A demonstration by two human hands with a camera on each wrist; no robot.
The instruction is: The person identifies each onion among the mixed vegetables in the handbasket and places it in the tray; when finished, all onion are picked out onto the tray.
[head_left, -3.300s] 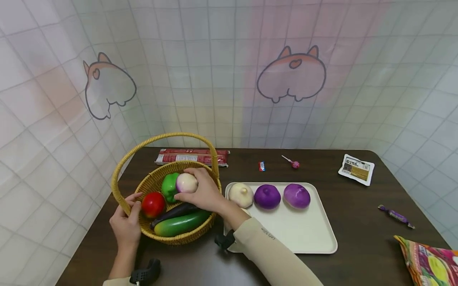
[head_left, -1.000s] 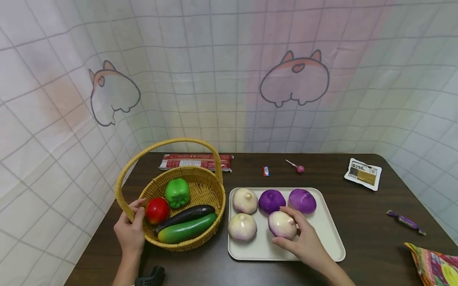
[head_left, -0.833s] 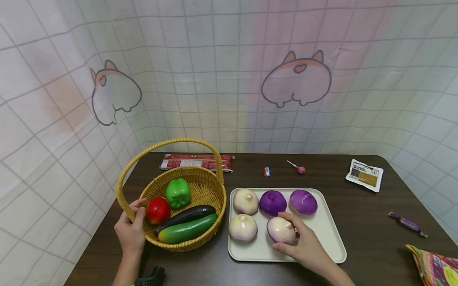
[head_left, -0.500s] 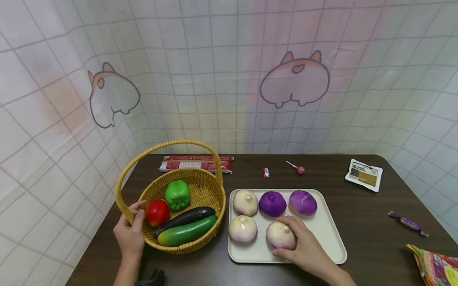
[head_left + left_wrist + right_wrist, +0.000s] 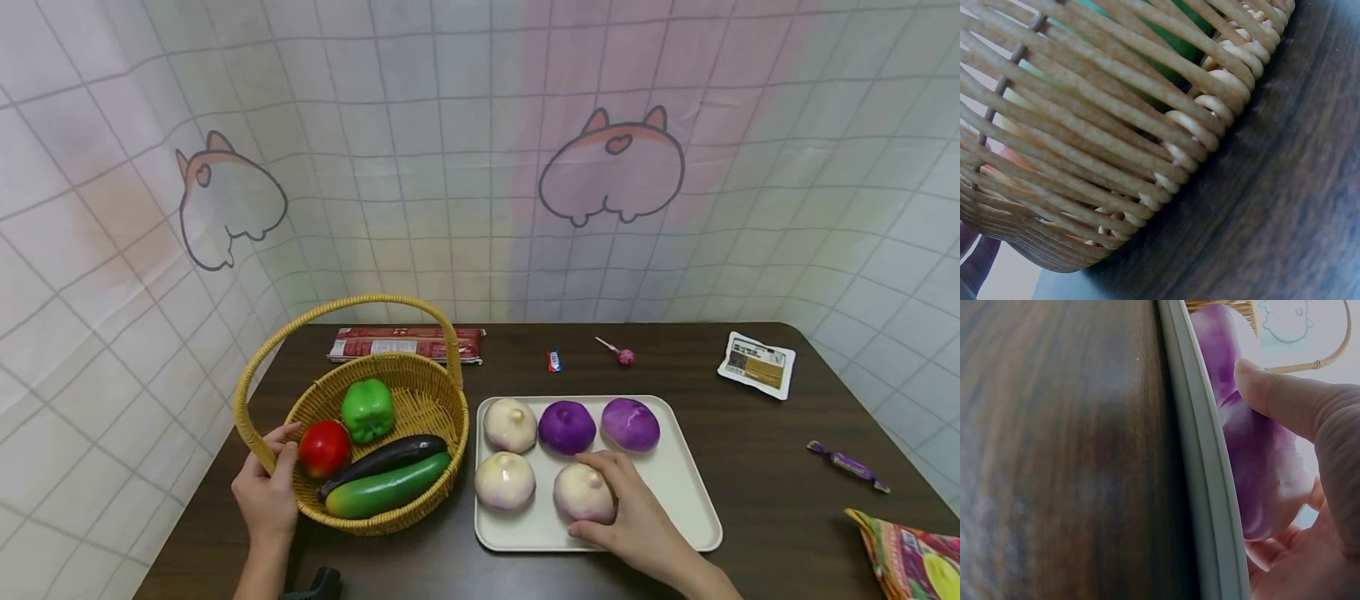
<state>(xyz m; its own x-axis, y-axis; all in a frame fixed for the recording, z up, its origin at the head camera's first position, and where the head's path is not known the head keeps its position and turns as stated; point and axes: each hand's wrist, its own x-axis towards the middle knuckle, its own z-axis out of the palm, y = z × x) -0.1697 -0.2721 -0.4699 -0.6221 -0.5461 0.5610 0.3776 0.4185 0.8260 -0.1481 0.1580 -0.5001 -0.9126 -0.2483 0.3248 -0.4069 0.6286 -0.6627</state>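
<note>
My right hand holds a white turnip with a purple underside between thumb and fingers. It sits in the front row of the white tray. Beside it is another white turnip; behind stand a third and two purple round vegetables. My left hand grips the left side of the yellow wicker basket, at the foot of its handle. Inside lie a tomato, a green bell pepper, an eggplant and a green cucumber-like vegetable.
Behind the basket lies a red packet. Beyond the tray are a small candy and a lollipop. To the right are a white pouch, a purple-wrapped candy and a colourful bag.
The right hand has carried the turnip out of the basket, rightward over the tray, and lowered it into the front row. The left hand keeps its grip on the basket.
</note>
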